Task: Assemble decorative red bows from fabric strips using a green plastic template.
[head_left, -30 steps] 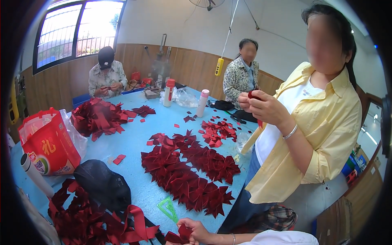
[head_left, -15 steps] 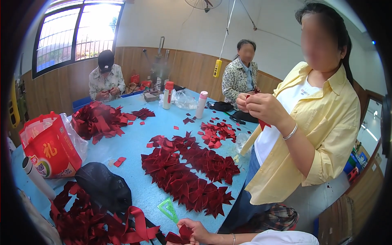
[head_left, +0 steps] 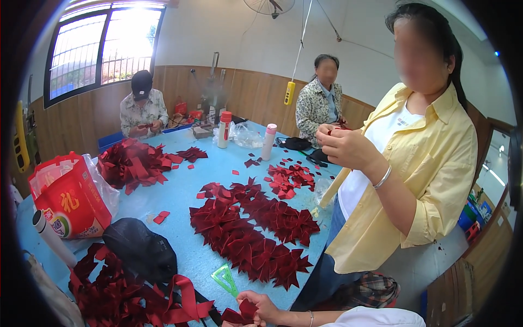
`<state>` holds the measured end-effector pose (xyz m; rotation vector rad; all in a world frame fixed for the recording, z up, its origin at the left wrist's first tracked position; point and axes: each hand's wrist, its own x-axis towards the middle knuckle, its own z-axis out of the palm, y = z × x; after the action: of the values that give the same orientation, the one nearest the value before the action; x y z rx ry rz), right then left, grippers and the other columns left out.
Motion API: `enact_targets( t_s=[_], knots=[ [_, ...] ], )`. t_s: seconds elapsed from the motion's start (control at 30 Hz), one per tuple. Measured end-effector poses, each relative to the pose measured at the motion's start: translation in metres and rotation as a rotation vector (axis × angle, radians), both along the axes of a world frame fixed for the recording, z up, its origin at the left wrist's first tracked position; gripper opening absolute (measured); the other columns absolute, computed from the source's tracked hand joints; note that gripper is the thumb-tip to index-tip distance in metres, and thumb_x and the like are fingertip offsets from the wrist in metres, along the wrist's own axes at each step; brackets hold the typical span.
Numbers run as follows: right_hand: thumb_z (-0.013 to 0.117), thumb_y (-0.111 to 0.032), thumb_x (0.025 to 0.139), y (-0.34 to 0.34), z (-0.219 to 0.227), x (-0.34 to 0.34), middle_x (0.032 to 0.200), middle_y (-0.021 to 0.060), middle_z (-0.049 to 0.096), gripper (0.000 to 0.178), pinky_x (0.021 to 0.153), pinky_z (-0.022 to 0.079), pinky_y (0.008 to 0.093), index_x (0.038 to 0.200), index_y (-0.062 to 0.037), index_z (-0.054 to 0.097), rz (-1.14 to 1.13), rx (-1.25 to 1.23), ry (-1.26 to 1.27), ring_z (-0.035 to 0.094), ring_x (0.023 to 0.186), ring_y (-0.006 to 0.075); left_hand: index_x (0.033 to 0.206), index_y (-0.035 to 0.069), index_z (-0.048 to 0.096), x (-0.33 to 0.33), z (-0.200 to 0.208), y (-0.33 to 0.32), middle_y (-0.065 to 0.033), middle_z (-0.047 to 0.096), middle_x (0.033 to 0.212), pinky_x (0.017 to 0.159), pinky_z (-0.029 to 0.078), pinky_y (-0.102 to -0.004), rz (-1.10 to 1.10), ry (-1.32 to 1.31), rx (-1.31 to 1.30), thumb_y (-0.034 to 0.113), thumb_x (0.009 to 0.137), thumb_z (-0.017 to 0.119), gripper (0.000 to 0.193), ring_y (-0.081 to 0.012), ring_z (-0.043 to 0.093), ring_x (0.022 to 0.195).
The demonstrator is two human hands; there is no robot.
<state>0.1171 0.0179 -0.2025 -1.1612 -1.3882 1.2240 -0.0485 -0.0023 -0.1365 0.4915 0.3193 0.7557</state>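
Observation:
At the lower edge, my right hand (head_left: 262, 308) pinches a dark red velvet ribbon bow (head_left: 246, 310) between its fingers. Of my left hand only a sliver of fingertips (head_left: 226, 324) shows under the bow, and the rest is cut off by the frame. A green triangular ruler (head_left: 225, 280) lies just beyond my right hand. Farther in are two rows of finished-looking dark red bows (head_left: 250, 252) on the blue table (head_left: 180, 210). To the left of my hands, a tangled heap of red ribbon (head_left: 109, 294) has a loose strip (head_left: 188, 302) curling toward me.
A black cap (head_left: 139, 248), a red gift bag (head_left: 68, 199) and a white bottle (head_left: 54, 237) crowd the left. Farther off are a ribbon pile (head_left: 133, 163), cut red pieces (head_left: 289, 180) and two bottles. A person in yellow (head_left: 430, 163) stands at right; two others sit beyond.
My right hand and the bow stay almost in place. The view has shifted slightly. The standing person's hands have turned, and the red piece hanging below them no longer shows.

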Motion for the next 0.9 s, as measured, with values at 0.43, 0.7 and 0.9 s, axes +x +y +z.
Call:
enact_targets(
  t_s=[0.43,0.7,0.9],
  knots=[
    [0.06,0.001,0.073,0.0004,0.0001,-0.0001,0.077,0.0008,0.059,0.037,0.064,0.043,0.0207,0.108,-0.0023,0.049,0.008,0.005,0.009,0.054,0.07,0.0066,0.102,-0.006,0.058,0.0001,0.0013,0.0001,-0.0129,0.063,0.091,0.074,0.048,-0.0285,0.012,0.016,0.04,0.004,0.076,0.064,0.028,-0.0199,0.06,0.082],
    [0.06,0.0,0.073,0.0004,-0.0015,0.001,0.077,0.001,0.059,0.036,0.064,0.043,0.0206,0.108,-0.0021,0.049,0.007,0.01,0.018,0.054,0.07,0.0067,0.102,-0.006,0.058,0.0013,-0.0035,0.0008,-0.0133,0.063,0.09,0.076,0.047,-0.0294,0.01,0.023,0.064,0.003,0.076,0.063,0.029,-0.0212,0.06,0.084],
    [0.06,0.0,0.074,0.0016,-0.004,0.0013,0.077,0.0011,0.059,0.035,0.064,0.043,0.0205,0.107,-0.002,0.049,0.003,0.009,0.032,0.055,0.07,0.0067,0.102,-0.007,0.058,0.0009,-0.0029,0.0005,-0.0132,0.063,0.09,0.076,0.047,-0.0297,0.005,0.011,0.046,0.002,0.076,0.063,0.028,-0.0211,0.06,0.084]
  ],
)
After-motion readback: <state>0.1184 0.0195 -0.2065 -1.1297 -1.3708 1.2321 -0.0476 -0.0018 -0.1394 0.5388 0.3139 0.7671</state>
